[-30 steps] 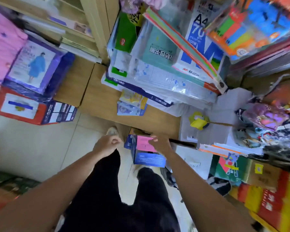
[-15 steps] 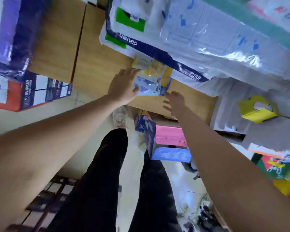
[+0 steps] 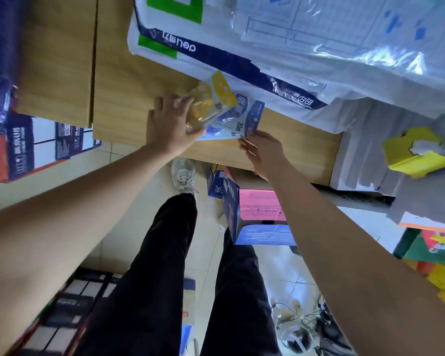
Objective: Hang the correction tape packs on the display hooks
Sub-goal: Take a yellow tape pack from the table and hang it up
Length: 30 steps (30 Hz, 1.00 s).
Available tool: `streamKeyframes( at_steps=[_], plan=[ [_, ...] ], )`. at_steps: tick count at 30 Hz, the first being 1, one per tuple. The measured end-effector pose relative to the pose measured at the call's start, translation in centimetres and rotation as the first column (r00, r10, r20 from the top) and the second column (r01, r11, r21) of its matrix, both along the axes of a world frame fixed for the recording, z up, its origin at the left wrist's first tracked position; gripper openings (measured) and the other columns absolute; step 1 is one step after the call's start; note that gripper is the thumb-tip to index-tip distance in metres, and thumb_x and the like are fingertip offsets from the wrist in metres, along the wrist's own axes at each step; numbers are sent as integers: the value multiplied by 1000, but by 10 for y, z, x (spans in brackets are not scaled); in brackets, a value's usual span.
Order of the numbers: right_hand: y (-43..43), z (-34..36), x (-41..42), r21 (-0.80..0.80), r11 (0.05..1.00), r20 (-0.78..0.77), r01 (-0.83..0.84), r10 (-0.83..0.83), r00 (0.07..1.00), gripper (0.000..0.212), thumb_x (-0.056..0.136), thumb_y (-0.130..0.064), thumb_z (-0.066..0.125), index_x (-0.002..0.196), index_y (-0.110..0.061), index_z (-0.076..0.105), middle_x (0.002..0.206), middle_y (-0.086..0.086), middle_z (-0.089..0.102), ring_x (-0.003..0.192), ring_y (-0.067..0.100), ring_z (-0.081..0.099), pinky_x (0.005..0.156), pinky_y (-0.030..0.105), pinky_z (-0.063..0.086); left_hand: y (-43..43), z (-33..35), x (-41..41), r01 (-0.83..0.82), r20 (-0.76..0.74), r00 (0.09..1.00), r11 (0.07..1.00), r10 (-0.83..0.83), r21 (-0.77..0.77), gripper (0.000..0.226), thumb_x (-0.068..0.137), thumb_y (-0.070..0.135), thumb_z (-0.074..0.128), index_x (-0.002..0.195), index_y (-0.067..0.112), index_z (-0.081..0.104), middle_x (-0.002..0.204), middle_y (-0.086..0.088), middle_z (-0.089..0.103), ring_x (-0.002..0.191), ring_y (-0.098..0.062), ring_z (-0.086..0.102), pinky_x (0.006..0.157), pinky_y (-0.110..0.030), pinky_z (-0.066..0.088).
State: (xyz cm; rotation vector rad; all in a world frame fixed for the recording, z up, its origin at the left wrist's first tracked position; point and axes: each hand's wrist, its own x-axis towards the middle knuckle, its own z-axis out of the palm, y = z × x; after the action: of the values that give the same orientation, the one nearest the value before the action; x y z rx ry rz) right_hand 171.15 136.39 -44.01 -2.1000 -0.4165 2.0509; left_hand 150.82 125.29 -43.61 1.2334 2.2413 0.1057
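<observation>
Clasping yellow pack [image 3: 212, 98] left, blue pack [image 3: 239, 118] right

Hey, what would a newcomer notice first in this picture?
The two hands at centre, over the wooden counter: the left hand grips a yellow pack, and the right hand pinches the corner of a blue pack partly under it. Next comes the pink-topped box on the floor below them.

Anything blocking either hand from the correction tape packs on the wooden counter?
Nothing visible does. The left hand grips the yellow pack; the right hand pinches the blue pack by its near corner. No display hooks are in view.
</observation>
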Motion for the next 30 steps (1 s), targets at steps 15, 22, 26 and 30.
streamKeyframes(
  at_steps=[15, 22, 26, 30],
  plan=[
    [9, 8, 59, 0, 892, 78, 453, -451, 889, 11, 90, -4, 67, 98, -11, 63, 85, 3, 66, 82, 18, 63, 79, 33, 58, -26, -14, 10, -371, 81, 923, 926, 376, -71, 79, 70, 48, 82, 132, 11, 50, 137, -14, 47, 125, -37, 44, 95, -46, 44],
    [15, 27, 65, 50, 905, -40, 422, -420, 907, 29, 88, 2, 68, 114, -10, 63, 95, 8, 71, 87, 22, 68, 79, 34, 61, -35, -5, 23, -452, 250, 853, 888, 457, -81, 68, 74, 44, 84, 124, 14, 47, 114, -4, 68, 102, -32, 64, 77, -38, 45],
    [12, 52, 83, 118, 963, -61, 244, -238, 969, 24, 89, -1, 68, 107, -16, 67, 100, 5, 73, 88, 19, 71, 80, 31, 57, -49, 18, 33, -445, 372, 824, 895, 427, -41, 49, 80, 43, 77, 115, 13, 60, 106, -6, 70, 98, -27, 65, 77, -35, 46],
    [9, 99, 99, 192, 980, -78, 46, -31, 996, 18, 90, -4, 68, 102, -17, 68, 98, 5, 72, 80, 15, 69, 71, 27, 54, -58, 61, 42, -458, 433, 787, 887, 438, -64, 59, 67, 57, 59, 107, 13, 63, 94, 2, 68, 90, -25, 64, 77, -37, 48]
  ],
)
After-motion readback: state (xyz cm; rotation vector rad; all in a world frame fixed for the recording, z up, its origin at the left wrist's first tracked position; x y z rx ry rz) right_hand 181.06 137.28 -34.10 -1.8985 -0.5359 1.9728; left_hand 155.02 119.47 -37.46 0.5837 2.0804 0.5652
